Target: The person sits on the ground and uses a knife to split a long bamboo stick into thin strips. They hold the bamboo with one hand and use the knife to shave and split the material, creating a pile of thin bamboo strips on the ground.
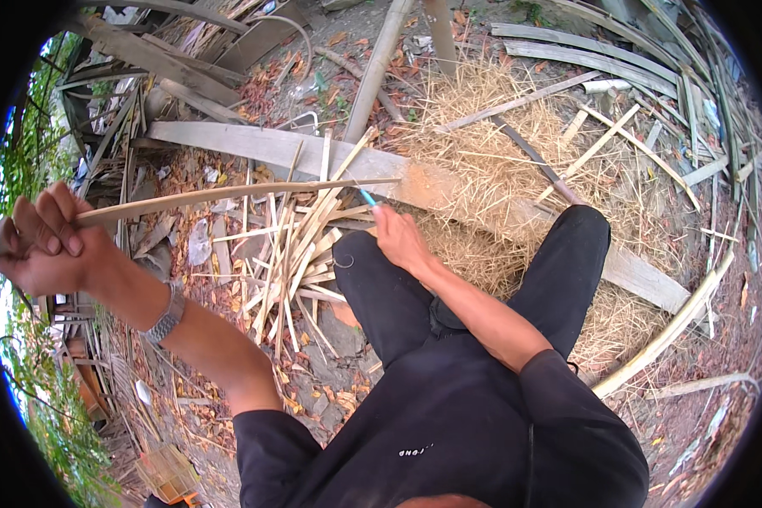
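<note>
My left hand, raised at the far left, has its fingers wrapped round one end of a long, thin wooden strip. The strip, which looks like split bamboo, runs rightward to a tip above a grey plank. Close to that tip, my right hand grips a small knife with a teal handle. Its blade is mostly too fine to make out and appears to meet the strip. A heap of split strips lies on the ground left of my knee. Pale shavings cover the ground ahead.
A long curved-blade machete rests on the shavings, its handle by my right knee. Wooden posts stand at the far side. Loose boards lie at the far right, and a long pale pole curves along the right.
</note>
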`<state>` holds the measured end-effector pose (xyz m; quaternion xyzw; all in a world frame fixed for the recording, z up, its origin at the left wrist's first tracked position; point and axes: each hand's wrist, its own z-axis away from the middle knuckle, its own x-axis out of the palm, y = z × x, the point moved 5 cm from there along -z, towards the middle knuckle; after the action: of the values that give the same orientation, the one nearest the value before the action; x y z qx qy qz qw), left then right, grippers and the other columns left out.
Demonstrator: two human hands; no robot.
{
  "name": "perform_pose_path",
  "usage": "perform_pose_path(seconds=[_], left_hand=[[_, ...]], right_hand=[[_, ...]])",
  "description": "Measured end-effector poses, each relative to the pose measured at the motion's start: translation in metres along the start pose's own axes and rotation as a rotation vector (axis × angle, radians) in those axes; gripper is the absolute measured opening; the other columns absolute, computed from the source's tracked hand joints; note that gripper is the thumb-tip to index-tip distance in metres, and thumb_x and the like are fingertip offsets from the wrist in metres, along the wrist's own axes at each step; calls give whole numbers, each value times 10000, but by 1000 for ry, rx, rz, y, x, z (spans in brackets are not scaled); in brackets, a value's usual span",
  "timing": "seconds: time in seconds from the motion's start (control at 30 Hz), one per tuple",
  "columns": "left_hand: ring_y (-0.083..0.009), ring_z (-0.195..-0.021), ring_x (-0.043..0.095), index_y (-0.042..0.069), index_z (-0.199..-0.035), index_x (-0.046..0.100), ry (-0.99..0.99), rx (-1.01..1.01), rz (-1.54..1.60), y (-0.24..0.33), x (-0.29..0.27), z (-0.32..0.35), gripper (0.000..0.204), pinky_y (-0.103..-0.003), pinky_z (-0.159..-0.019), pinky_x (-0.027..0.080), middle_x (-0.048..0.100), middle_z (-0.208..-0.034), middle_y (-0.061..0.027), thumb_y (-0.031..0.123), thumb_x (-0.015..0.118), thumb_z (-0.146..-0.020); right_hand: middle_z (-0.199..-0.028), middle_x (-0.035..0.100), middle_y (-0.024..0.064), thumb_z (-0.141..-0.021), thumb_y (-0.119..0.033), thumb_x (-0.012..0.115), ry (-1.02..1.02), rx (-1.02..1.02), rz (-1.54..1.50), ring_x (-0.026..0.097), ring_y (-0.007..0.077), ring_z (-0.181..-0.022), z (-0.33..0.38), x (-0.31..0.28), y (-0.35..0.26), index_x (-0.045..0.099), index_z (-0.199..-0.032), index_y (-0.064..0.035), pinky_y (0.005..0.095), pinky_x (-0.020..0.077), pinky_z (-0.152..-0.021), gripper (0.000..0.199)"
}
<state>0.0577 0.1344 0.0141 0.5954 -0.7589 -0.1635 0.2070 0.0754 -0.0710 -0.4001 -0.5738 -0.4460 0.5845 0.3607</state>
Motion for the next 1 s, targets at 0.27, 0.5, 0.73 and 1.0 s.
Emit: perform_pose_path(seconds=[0.27, 0.5, 0.73, 1.0], left_hand=[[-74, -278, 149, 141, -623, 373, 56, -25, -40, -6, -2, -3, 342, -219, -331, 127, 262, -415, 1, 289, 315, -926], [-82, -279, 153, 140, -627, 361, 28, -21, -34, -8, -5, -14, 317, -225, -348, 125, 269, -411, -11, 276, 327, -912], [-82, -292, 179, 143, -535, 306, 58, -16, -76, -1, -5, -14, 306, -233, -368, 139, 236, -410, -2, 182, 376, -831], [-85, -296, 203, 159, -438, 251, -91, -69, 25, -3, -2, -25, 350, -236, -391, 155, 219, -400, 9, 91, 394, -750]], right_hand=[[-670, 597, 292, -986, -309, 298, -4, 228, 104, 597, 454, -626, -9, -2, 59, 594, -812, 51, 509, 492, -617, 497], [-636, 588, 274, -985, -296, 301, 28, 169, 95, 593, 438, -598, -18, 7, 45, 606, -772, 58, 499, 483, -592, 513], [-674, 579, 304, -984, -309, 281, -20, 167, 133, 578, 451, -625, 0, 8, 76, 553, -819, 61, 516, 457, -628, 488], [-750, 587, 330, -979, -344, 275, 33, 296, 97, 580, 488, -765, -20, 23, 103, 606, -909, 84, 529, 450, -757, 546]])
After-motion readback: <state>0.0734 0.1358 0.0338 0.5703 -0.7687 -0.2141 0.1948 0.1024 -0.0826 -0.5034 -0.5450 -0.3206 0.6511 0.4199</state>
